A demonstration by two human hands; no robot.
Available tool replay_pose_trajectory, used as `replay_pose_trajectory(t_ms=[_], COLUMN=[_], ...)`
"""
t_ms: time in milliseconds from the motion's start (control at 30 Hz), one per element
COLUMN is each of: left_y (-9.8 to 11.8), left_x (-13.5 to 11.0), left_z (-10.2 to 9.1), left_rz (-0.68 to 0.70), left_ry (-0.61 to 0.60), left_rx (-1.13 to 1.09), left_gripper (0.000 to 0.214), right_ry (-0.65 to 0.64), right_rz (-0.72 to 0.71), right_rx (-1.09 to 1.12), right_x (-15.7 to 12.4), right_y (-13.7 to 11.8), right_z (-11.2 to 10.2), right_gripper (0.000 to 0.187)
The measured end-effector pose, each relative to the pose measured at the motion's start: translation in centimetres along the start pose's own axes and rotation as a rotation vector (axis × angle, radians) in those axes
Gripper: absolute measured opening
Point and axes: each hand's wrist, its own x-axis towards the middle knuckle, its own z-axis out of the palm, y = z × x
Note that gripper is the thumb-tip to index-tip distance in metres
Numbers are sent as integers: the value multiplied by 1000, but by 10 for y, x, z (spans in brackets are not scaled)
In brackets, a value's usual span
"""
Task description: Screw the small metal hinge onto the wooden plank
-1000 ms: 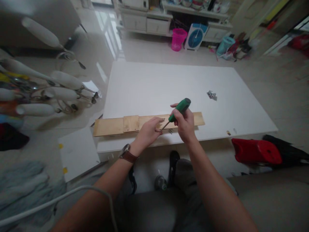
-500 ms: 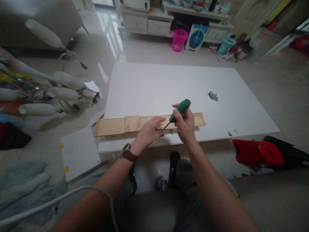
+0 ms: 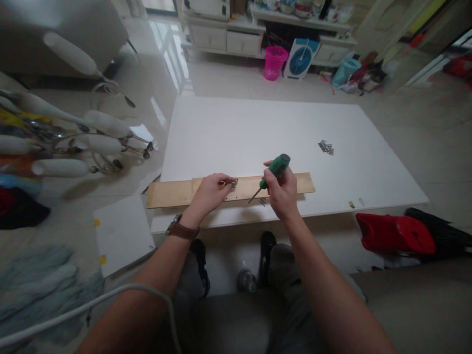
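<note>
A long wooden plank (image 3: pixel 165 193) lies across the near edge of a big white board (image 3: pixel 258 132). My left hand (image 3: pixel 209 192) rests on the plank with its fingers closed on a small metal hinge (image 3: pixel 231 183). My right hand (image 3: pixel 283 189) grips a green-handled screwdriver (image 3: pixel 275 169), its tip slanting down and left to the plank's near edge. A few small screws lie on the board just below that tip.
A small pile of metal hardware (image 3: pixel 326 147) lies on the board's right part. A red object (image 3: pixel 394 233) and a black one sit on the floor at right. White-handled utensils on a rack (image 3: pixel 73 142) crowd the left. A white panel (image 3: pixel 123 232) lies on the floor.
My left hand has slid left along the plank and now pinches the hinge. The screwdriver tip has lifted slightly; my right hand has barely moved.
</note>
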Motion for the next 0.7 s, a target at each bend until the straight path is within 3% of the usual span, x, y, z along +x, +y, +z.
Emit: replay_pose_trajectory(t_ms=[200,700], left_y=[-7,-22], left_x=[0,0], left_z=[8,11], left_rz=[-30,229], left_ry=[-57,-121], left_rx=[46,320], left_gripper=[20,25], right_ry=[-5,3], right_rz=[7,3], right_rx=[-5,-2], right_x=[0,0], right_y=[1,0], right_z=[0,0], right_gripper=[31,34])
